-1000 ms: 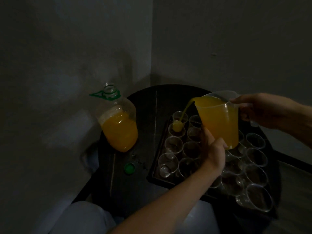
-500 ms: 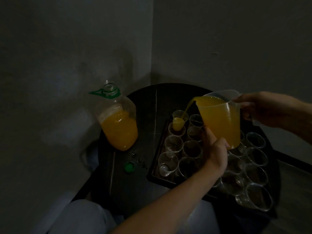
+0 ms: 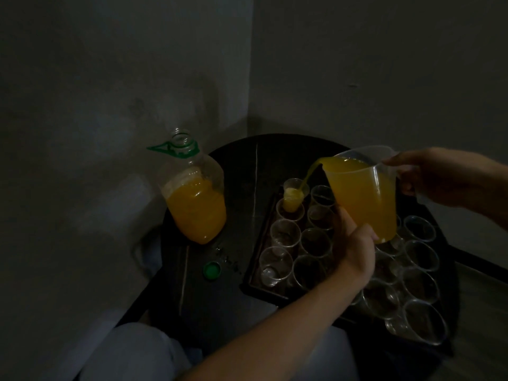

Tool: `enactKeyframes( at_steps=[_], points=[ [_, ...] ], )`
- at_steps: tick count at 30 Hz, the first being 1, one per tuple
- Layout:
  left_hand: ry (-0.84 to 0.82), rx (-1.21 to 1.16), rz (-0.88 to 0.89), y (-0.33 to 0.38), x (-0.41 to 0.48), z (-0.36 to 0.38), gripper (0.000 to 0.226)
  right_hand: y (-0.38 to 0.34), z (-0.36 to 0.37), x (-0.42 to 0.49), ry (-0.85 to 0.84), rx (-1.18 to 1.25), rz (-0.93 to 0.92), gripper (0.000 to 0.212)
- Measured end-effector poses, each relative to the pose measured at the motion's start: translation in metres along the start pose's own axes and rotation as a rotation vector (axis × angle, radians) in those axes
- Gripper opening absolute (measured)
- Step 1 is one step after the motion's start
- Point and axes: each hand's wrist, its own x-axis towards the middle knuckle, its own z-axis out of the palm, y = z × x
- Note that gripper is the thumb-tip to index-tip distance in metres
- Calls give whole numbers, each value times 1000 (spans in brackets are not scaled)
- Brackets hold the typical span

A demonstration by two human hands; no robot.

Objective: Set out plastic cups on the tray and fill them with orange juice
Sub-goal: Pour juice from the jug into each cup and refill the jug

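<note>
**A:** What was to be seen in the head view, and how far along was the task judged to be?

**B:** A plastic jug was held tilted above the tray. The right hand was closed round the handle, with the fingers curled tight on it. The left hand was cupped against the jug's lower side, with the thumb laid on the wall and the fingers hooked at the base. A thin stream of orange juice was led from the spout into the far-left cup, judged roughly half full. The other plastic cups on the tray were seen to be empty, so the filling was judged barely begun.

**A:** What care was called for?

**B:** It was judged that the tilt should be eased back before the rim was reached. The cups looked light and were packed close together. The spout was best brought low and centred over each next cup, with the weight borne by the left hand so that the stream was not jerked.

**A:** And the surface and the room?

**B:** A dark round table was set into a corner of bare grey walls. A large clear bottle, uncapped and about half full of juice, was stood left of the tray. Its green cap was laid near it on the table. The light was dim, and a strip of floor could be made out at the right.
</note>
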Motion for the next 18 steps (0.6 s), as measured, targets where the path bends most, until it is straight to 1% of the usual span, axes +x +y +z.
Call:
enactKeyframes(
  at_steps=[3,5,6,9,10,16,18],
  points=[
    [19,5,-11,-1,2,0,98,-2,1,-1,27,-15,13,26],
    [24,7,-13,-2,3,0,98,-4,1,-1,35,-12,21,21],
    [16,9,-12,-1,3,-1,97,-4,2,-1,23,-17,24,23],
    [-11,12,-22,2,2,-2,100,-4,2,-2,30,-46,17,42],
    [-14,9,-28,3,1,-2,100,-5,2,-1,39,-47,8,44],
    [-4,13,-29,6,3,-3,102,-8,7,-1,65,-51,17,34],
    [-6,21,-25,7,3,-4,101,-9,8,1,90,-44,21,38]
  ],
)
